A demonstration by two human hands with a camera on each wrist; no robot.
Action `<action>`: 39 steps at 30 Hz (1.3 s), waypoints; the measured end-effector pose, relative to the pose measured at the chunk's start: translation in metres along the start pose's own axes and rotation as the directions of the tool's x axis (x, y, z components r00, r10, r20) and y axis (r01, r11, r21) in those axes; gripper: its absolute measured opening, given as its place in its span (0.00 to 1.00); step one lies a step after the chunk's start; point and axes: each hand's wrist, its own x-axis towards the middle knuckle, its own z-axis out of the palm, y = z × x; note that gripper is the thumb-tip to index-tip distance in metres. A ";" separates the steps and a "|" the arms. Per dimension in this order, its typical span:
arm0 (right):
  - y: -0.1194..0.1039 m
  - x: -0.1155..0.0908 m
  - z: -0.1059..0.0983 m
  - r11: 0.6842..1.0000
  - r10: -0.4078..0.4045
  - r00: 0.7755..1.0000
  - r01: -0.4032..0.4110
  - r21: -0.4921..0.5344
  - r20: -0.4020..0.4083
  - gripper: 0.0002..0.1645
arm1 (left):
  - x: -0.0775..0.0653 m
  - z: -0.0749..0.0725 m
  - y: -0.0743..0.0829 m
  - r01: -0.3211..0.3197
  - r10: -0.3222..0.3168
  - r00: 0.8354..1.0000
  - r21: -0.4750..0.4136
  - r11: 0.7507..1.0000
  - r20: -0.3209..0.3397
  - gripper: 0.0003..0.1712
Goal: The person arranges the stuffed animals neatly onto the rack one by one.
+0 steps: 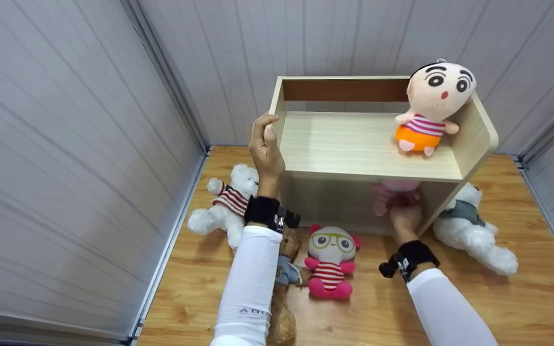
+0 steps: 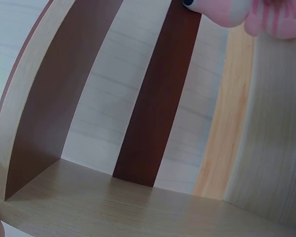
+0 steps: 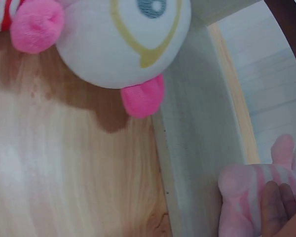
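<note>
- Pink-striped doll (image 1: 399, 185), inside the shelf's lower compartment near its right end; the right hand (image 1: 406, 214) grips it, fingers bent over its striped body.
- Shelf (image 1: 339, 139) of pale wood-look board, standing on the floor; the left hand (image 1: 267, 149) grips the front edge of its left side panel.
- Boy doll (image 1: 426, 122) in orange shorts, leaning at the right end of the upper board.
- Glossy wood-look floor (image 1: 378, 312): panda doll (image 1: 331, 264) and brown bear (image 1: 284, 307) lie in front; white bears (image 1: 229, 206) lie on either side.
- Pale grey grooved walls (image 1: 65, 144) close in behind, left and right, with metal-like strips (image 1: 161, 276) along the floor.
</note>
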 end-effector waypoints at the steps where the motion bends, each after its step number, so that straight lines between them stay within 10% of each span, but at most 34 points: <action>1: 0.003 -0.001 -0.001 0.997 -0.009 1.000 0.010 -0.071 0.009 0.16 | 0.000 0.000 0.000 -0.003 0.003 1.000 -0.001 1.000 0.001 0.18; 18: 0.047 -0.033 -0.007 0.913 -0.142 0.961 0.220 -0.345 0.236 0.27 | 0.000 0.000 -0.002 -0.024 0.024 1.000 -0.013 1.000 -0.004 0.17; 39: 0.086 -0.090 0.013 0.899 -0.028 0.921 0.193 -0.393 0.388 0.25 | 0.000 0.000 -0.001 -0.002 0.002 1.000 -0.029 1.000 0.015 0.17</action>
